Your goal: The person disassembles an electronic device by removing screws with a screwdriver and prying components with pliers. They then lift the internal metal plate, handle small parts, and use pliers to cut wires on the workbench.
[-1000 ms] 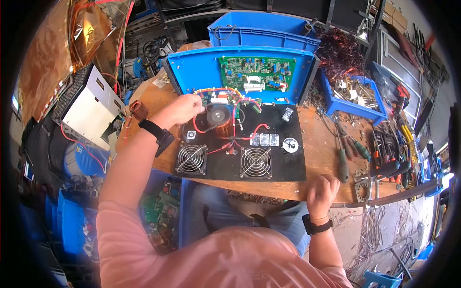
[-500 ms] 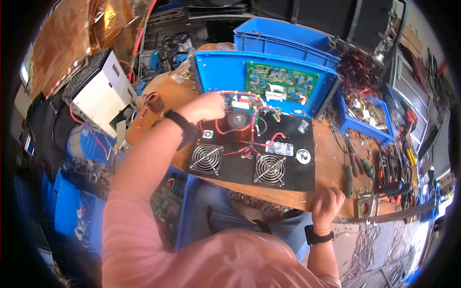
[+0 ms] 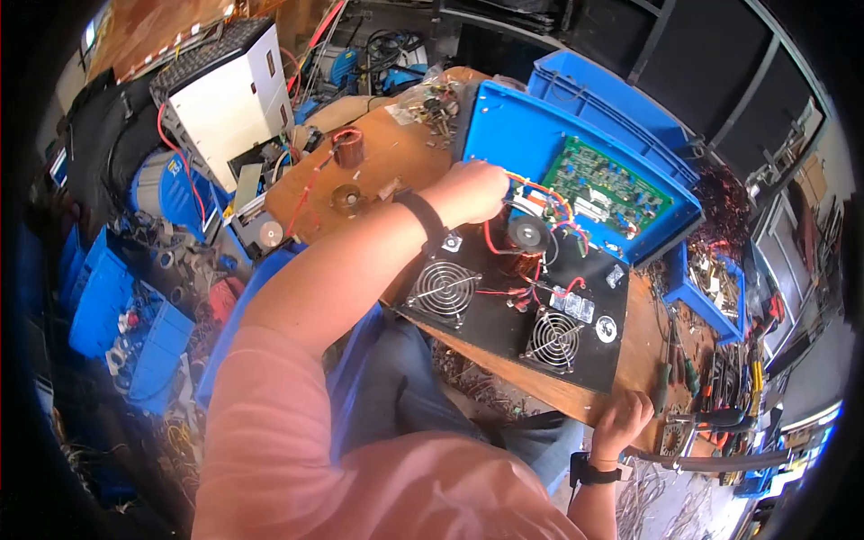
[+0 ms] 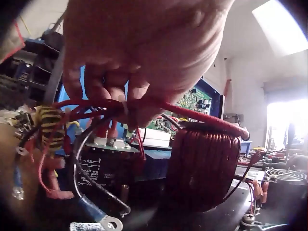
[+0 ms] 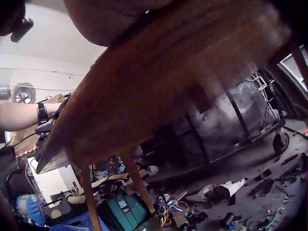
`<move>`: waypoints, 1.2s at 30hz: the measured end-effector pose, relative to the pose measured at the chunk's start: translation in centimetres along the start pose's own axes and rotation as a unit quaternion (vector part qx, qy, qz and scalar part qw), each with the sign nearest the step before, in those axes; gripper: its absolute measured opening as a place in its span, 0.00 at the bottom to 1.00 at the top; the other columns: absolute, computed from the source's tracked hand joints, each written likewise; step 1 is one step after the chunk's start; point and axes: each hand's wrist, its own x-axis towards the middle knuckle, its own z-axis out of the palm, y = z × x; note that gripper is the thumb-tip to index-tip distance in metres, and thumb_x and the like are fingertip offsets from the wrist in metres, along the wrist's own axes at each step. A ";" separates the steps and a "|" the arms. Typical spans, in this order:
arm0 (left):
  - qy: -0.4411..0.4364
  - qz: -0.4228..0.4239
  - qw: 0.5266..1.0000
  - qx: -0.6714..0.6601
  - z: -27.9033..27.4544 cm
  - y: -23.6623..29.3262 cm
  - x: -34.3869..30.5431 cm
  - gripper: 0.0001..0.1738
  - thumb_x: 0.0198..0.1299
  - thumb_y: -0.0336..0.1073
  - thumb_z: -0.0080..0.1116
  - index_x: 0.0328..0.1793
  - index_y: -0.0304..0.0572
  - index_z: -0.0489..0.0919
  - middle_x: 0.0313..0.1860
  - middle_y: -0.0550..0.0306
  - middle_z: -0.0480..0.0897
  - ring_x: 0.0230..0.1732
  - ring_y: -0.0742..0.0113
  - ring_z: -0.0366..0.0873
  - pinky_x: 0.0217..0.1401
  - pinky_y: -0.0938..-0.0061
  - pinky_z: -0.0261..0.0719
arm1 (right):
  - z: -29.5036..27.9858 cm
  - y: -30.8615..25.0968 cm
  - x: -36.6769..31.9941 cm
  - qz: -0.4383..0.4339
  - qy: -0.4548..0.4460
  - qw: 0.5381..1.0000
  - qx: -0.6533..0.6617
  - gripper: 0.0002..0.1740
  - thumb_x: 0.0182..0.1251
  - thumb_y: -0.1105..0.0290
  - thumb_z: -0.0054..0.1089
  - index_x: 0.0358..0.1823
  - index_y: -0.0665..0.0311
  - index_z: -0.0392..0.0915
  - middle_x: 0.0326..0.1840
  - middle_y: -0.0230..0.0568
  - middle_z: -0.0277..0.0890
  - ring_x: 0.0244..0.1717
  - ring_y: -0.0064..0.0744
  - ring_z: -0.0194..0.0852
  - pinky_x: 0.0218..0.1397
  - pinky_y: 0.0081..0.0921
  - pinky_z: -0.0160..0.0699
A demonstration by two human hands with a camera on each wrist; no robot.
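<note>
My left hand reaches over the back left of an opened device. Close up in the left wrist view, its curled fingers grip a bundle of red wires. Right of it a copper-wound coil stands on the black panel, and a dark cable with a ring terminal hangs below the fingers. A green circuit board is fixed inside the upright blue cover. My right hand rests at the wooden table's front edge, fingers loosely bent, holding nothing visible.
Screwdrivers and other hand tools lie right of the device. Behind them is a blue tray of metal parts. Another copper coil sits on the table's left, near a white machine case. A large blue crate stands behind the cover.
The head view has swung left and tilted, shifting the device rightward in it. My left hand stays at the wires by the device's back left; my right hand stays on the table edge.
</note>
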 end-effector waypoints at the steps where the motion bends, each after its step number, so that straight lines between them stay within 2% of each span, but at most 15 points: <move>1: -0.008 -0.001 1.000 -0.016 -0.6 0.2 -0.2 0.07 0.54 0.34 0.62 0.35 0.42 0.87 0.36 0.43 0.86 0.42 0.42 0.85 0.49 0.51 0.81 | 0.1 0.4 -0.2 -0.002 -0.007 1.000 -0.005 0.16 0.59 0.80 0.57 0.50 0.68 0.76 0.52 0.50 0.72 0.57 0.53 0.69 0.64 0.45 0.66; 2: -0.016 -0.001 0.999 -0.033 -1.1 0.4 -0.5 0.06 0.55 0.34 0.63 0.36 0.42 0.87 0.36 0.43 0.86 0.42 0.42 0.85 0.49 0.52 0.82 | 0.2 0.5 -0.2 -0.004 -0.005 1.000 -0.008 0.16 0.59 0.79 0.58 0.51 0.68 0.76 0.53 0.50 0.72 0.57 0.53 0.69 0.65 0.45 0.66; 3: -0.004 0.007 0.998 -0.068 -1.2 0.5 -0.7 0.07 0.51 0.30 0.58 0.32 0.40 0.87 0.35 0.39 0.86 0.43 0.40 0.85 0.48 0.51 0.82 | 0.2 0.6 -0.3 -0.006 -0.002 1.000 -0.011 0.16 0.60 0.79 0.58 0.51 0.68 0.76 0.53 0.50 0.72 0.58 0.53 0.69 0.65 0.45 0.66; 6: 0.035 0.038 0.995 -0.087 -0.5 -0.2 -0.8 0.07 0.51 0.29 0.58 0.32 0.41 0.87 0.35 0.39 0.86 0.41 0.40 0.85 0.47 0.50 0.82 | 0.3 0.2 0.0 -0.016 -0.004 1.000 -0.013 0.16 0.62 0.77 0.59 0.52 0.69 0.76 0.55 0.51 0.71 0.58 0.53 0.69 0.65 0.44 0.66; 7: 0.016 0.026 0.994 -0.105 -0.4 -0.2 -0.8 0.07 0.51 0.29 0.57 0.33 0.41 0.87 0.37 0.41 0.86 0.44 0.41 0.84 0.50 0.52 0.81 | 0.2 0.1 0.1 -0.020 -0.007 1.000 -0.014 0.16 0.63 0.77 0.59 0.53 0.69 0.76 0.55 0.51 0.71 0.59 0.53 0.69 0.66 0.44 0.66; 10: 0.080 0.073 0.986 -0.127 0.4 -0.7 -1.1 0.05 0.56 0.32 0.63 0.36 0.44 0.86 0.40 0.48 0.85 0.49 0.48 0.81 0.56 0.56 0.78 | 0.7 0.5 0.0 0.016 0.008 1.000 -0.023 0.16 0.64 0.75 0.59 0.53 0.69 0.76 0.55 0.52 0.71 0.59 0.54 0.69 0.66 0.44 0.66; 11: 0.076 0.087 0.980 -0.160 0.4 -1.0 -1.1 0.05 0.56 0.31 0.61 0.36 0.43 0.86 0.40 0.49 0.83 0.51 0.48 0.79 0.60 0.57 0.75 | 0.6 0.4 0.0 0.009 0.008 1.000 -0.027 0.16 0.65 0.74 0.59 0.53 0.69 0.76 0.55 0.52 0.71 0.59 0.54 0.69 0.66 0.44 0.66; 14: 0.025 0.122 0.973 -0.193 -1.3 -0.7 -2.2 0.07 0.52 0.26 0.60 0.36 0.40 0.86 0.38 0.48 0.84 0.50 0.48 0.80 0.59 0.58 0.75 | 0.6 0.6 0.0 0.003 0.006 0.999 -0.031 0.15 0.65 0.73 0.59 0.53 0.69 0.76 0.55 0.52 0.71 0.59 0.54 0.69 0.66 0.44 0.66; 20: -0.028 0.167 0.976 -0.140 -2.7 0.6 -5.3 0.08 0.47 0.28 0.65 0.35 0.41 0.87 0.38 0.54 0.85 0.49 0.53 0.79 0.57 0.61 0.76 | 0.7 0.3 0.2 0.003 0.011 0.999 -0.039 0.15 0.65 0.74 0.60 0.52 0.68 0.77 0.53 0.51 0.72 0.58 0.53 0.70 0.65 0.45 0.67; 21: -0.019 0.175 0.976 -0.125 -2.5 0.6 -5.6 0.06 0.47 0.32 0.69 0.33 0.41 0.87 0.36 0.56 0.84 0.49 0.55 0.78 0.56 0.62 0.76 | 0.7 0.2 0.2 0.002 0.012 0.999 -0.040 0.15 0.65 0.74 0.60 0.52 0.68 0.77 0.53 0.51 0.72 0.58 0.54 0.70 0.65 0.45 0.67; 25: 0.026 0.194 0.976 -0.091 -2.0 0.7 -5.7 0.10 0.49 0.39 0.72 0.27 0.42 0.86 0.32 0.58 0.82 0.46 0.56 0.75 0.53 0.62 0.75 | 0.6 0.2 0.2 0.004 0.000 0.999 -0.038 0.19 0.62 0.75 0.61 0.55 0.68 0.75 0.55 0.53 0.71 0.58 0.55 0.69 0.64 0.47 0.68; 28: 0.048 0.223 0.972 -0.053 -2.5 1.2 -5.9 0.11 0.49 0.39 0.72 0.24 0.41 0.84 0.29 0.57 0.80 0.45 0.56 0.75 0.51 0.61 0.74 | 0.4 0.3 0.2 0.002 -0.001 0.999 -0.041 0.20 0.61 0.75 0.61 0.56 0.68 0.74 0.55 0.54 0.71 0.58 0.56 0.68 0.63 0.48 0.68; 29: 0.082 0.260 0.961 -0.049 -2.5 1.4 -6.1 0.13 0.49 0.38 0.72 0.22 0.40 0.81 0.27 0.56 0.78 0.43 0.56 0.74 0.51 0.60 0.74 | 0.5 0.1 0.2 0.002 0.001 0.999 -0.042 0.21 0.60 0.75 0.61 0.56 0.68 0.74 0.55 0.54 0.71 0.58 0.56 0.68 0.63 0.48 0.68; 33: 0.069 0.280 0.957 -0.031 -2.0 1.7 -6.3 0.13 0.50 0.35 0.70 0.22 0.39 0.77 0.27 0.54 0.77 0.41 0.53 0.75 0.53 0.59 0.73 | 0.3 0.0 0.3 0.000 0.004 0.999 -0.036 0.21 0.59 0.75 0.62 0.55 0.68 0.74 0.55 0.54 0.71 0.58 0.57 0.68 0.63 0.49 0.67; 36: 0.036 0.249 0.967 -0.042 -1.3 2.1 -6.4 0.10 0.53 0.33 0.67 0.25 0.38 0.78 0.27 0.52 0.78 0.40 0.50 0.76 0.52 0.59 0.74 | 0.5 0.3 0.1 0.011 0.016 0.999 -0.027 0.21 0.59 0.76 0.61 0.55 0.67 0.74 0.54 0.54 0.71 0.57 0.57 0.67 0.63 0.48 0.67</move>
